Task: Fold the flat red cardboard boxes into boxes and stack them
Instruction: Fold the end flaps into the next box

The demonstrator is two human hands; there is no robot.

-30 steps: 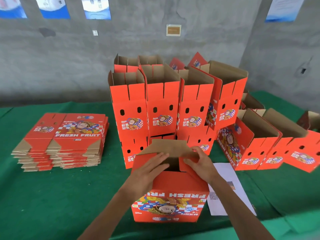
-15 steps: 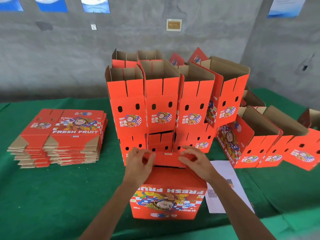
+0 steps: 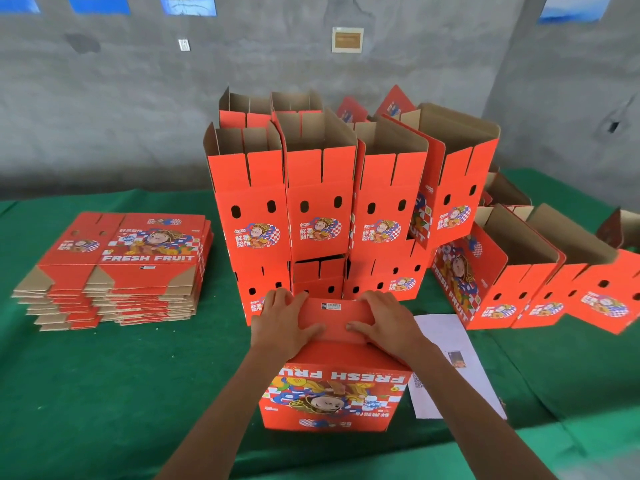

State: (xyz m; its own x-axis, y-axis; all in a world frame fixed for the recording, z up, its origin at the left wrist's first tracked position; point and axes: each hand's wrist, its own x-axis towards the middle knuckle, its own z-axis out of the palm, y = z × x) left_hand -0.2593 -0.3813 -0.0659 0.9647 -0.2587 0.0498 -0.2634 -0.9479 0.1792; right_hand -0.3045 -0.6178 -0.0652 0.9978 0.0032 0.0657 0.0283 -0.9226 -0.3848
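Both hands press flat on the bottom flaps of an upside-down red box (image 3: 334,393) at the near edge of the green counter (image 3: 104,393): left hand (image 3: 282,323) and right hand (image 3: 388,322) with fingers spread, gripping nothing, probably to lock the flaps. Folded boxes (image 3: 318,202) are stacked behind; flat boxes (image 3: 121,265) wait left.

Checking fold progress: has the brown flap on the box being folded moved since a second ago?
Yes. The flap stood open then; now it is folded down flat, red side up, under the left hand and right hand, while the box stays beside the white paper.
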